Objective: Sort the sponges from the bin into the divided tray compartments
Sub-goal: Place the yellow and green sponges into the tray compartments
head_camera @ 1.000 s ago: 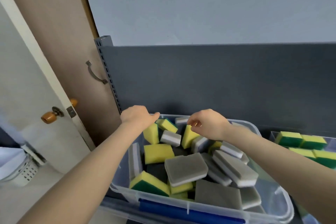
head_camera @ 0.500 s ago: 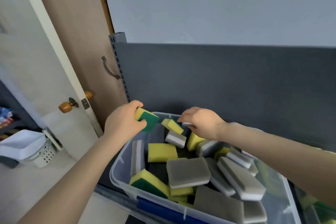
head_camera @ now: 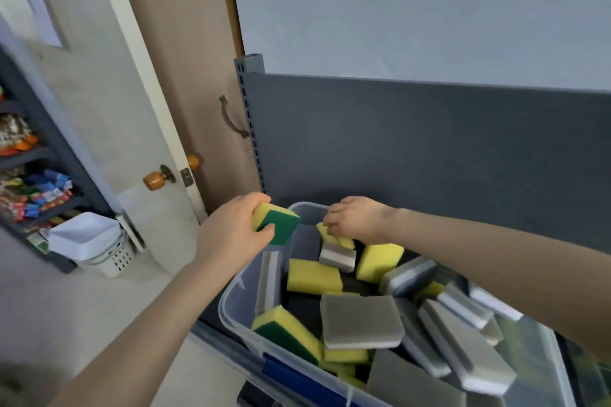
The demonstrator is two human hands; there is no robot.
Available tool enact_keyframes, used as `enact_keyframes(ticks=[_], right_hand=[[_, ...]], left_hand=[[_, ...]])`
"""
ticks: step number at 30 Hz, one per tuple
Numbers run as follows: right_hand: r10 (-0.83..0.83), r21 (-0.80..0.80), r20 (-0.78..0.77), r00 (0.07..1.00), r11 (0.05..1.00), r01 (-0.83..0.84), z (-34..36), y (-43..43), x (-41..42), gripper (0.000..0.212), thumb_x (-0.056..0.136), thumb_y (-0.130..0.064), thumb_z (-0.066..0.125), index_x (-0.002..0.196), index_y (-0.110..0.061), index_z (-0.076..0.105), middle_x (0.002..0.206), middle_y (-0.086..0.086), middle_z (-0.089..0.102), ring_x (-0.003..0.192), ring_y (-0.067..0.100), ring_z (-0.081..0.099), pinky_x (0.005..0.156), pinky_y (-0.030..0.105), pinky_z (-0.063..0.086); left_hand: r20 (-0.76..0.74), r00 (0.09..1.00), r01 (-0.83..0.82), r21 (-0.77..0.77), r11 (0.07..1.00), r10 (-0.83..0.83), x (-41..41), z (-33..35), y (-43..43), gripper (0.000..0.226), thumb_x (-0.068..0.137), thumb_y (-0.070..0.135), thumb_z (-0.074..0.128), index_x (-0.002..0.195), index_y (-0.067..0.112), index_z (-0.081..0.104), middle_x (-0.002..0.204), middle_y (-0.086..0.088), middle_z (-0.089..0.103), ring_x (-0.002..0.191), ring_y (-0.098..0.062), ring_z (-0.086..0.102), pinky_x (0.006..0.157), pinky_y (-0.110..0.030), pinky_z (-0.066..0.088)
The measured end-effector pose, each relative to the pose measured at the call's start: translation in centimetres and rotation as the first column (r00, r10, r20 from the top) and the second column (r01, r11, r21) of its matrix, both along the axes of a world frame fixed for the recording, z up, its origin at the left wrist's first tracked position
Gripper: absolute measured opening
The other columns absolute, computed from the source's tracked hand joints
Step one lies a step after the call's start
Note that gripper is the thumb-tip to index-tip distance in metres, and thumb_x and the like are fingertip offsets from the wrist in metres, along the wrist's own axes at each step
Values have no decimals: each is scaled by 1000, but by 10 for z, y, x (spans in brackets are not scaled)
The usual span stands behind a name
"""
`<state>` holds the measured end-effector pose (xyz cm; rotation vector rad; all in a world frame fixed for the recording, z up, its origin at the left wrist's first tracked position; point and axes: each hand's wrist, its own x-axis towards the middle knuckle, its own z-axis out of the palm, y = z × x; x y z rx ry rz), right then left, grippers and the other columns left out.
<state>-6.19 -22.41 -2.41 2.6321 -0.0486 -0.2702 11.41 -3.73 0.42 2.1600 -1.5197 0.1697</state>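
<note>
Sponge [head_camera: 282, 221] (blocky, green-faced) in left hand [head_camera: 231, 235]

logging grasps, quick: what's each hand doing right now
Left hand: holds a yellow-and-green sponge at the far left corner of the bin.
Right hand: fingers curled round a yellow sponge inside the bin.

Cream door [head_camera: 109, 109], ajar, round orange knob [head_camera: 152, 180] on its face, second orange knob [head_camera: 193, 162] just past its edge. Behind it a brown wooden panel [head_camera: 188, 43] with a curved metal handle [head_camera: 233, 119]. Grey perforated metal upright [head_camera: 248, 102] beside the handle, edging a dark grey back panel [head_camera: 429, 149]. Pale blue-grey wall [head_camera: 413, 3] above. Far left, a dark shelf unit [head_camera: 43, 155] holding colourful packets [head_camera: 36, 195], blurred. Below it a white slotted plastic basket [head_camera: 115, 259] on the pale floor [head_camera: 66, 307], a white rectangular tub [head_camera: 84, 235] on top of it.
</note>
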Motion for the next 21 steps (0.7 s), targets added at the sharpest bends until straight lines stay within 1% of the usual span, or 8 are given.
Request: enact_keyframes(ticks=[3, 5, 8, 11, 13, 16, 18, 21], right_hand=[[-74, 62, 53, 996, 996, 70, 0, -4, -10, 48, 84, -6, 56, 130, -19, 50, 141, -1, 44, 130, 23, 37, 103, 37, 36], [-103, 140, 162, 981, 987, 80, 4, -3, -21, 48, 82, -8, 57, 130, -17, 52, 139, 0, 48, 128, 23, 41, 102, 37, 39], [-93, 201, 396, 914, 979, 12, 11, 5, -40, 43, 73, -15, 66, 116, -17, 62, 118, -1, 64, 109, 22, 58, 83, 35, 53], [-205, 313, 553, 808, 949, 27, 16, 21, -58, 41, 72, -27, 72, 112, -22, 63, 102, -5, 68, 95, 19, 63, 72, 29, 54], [-353, 415, 629, 692, 906, 85, 19, 32, -68, 41, 74, -30, 74, 112, -23, 64, 101, -4, 69, 95, 21, 63, 73, 30, 52], [-548, 553, 647, 530, 816, 170, 23, 48, -82, 36, 78, -30, 71, 112, -21, 64, 106, -4, 68, 100, 19, 60, 81, 25, 46], [-616, 610, 637, 463, 771, 186, 26, 61, -92, 33, 79, -29, 71, 111, -22, 64, 106, -7, 67, 100, 15, 59, 82, 21, 42], [-686, 674, 623, 376, 715, 186, 32, 83, -108, 32, 79, -28, 71, 109, -23, 64, 102, -9, 66, 93, 12, 60, 81, 24, 48]], left_hand=[[4, 1000, 4, 15, 1000, -4, 0, 1, 1, 43, 81, 35, 66, 122, 33, 53, 99, 14, 58, 86, -10, 57, 66, -31, 52], [5, 1000, 9, 17, 1000, -9, 1, 2, 2, 43, 81, 36, 66, 122, 34, 53, 100, 13, 59, 87, -10, 58, 67, -32, 53], [12, 1000, 24, 18, 1000, -24, 1, 5, 3, 43, 82, 36, 66, 123, 34, 52, 103, 13, 61, 87, -9, 59, 67, -31, 54], [37, 998, 43, 23, 999, -44, -2, 8, 2, 45, 83, 37, 66, 125, 33, 51, 107, 13, 62, 89, -8, 59, 66, -27, 54], [39, 997, 60, 29, 998, -61, -5, 10, 0, 48, 83, 37, 66, 128, 34, 49, 110, 12, 61, 92, -9, 59, 67, -26, 52], [23, 994, 104, 22, 994, -104, -13, 15, -4, 50, 84, 34, 65, 130, 35, 48, 115, 12, 60, 97, -11, 59, 71, -29, 51], [29, 990, 136, 19, 990, -137, -19, 18, -5, 50, 84, 33, 64, 131, 35, 47, 117, 13, 60, 100, -12, 59, 71, -30, 51], [29, 981, 190, 11, 982, -191, -29, 22, -5, 47, 85, 33, 64, 128, 35, 47, 116, 13, 60, 101, -12, 59, 72, -32, 52]])
